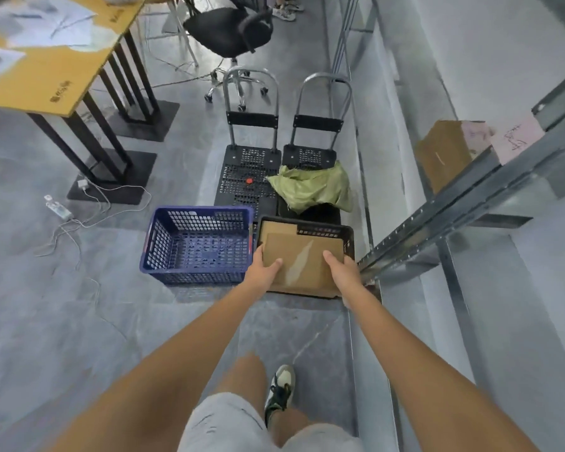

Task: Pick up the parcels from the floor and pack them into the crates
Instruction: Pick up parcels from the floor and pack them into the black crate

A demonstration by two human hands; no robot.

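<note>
Parcel, flat brown cardboard w/ a strip of clear tape, sits over the black crate, held at both sides. Left grip clasps its 9 o'clock edge, thumb on top, fingers round the side. Right grip clasps the 3 o'clock edge, thumb on top. A 2nd cardboard piece lies in the crate under it, toward 12 o'clock. Blue crate stands touching the black one at 9 o'clock, nothing visible inside. At 12 o'clock: two black trolleys, a green sack on the right-hand one. Metal shelf at 3 o'clock w/ a box on it. Counter at 10 o'clock, office chair beyond it.
</note>
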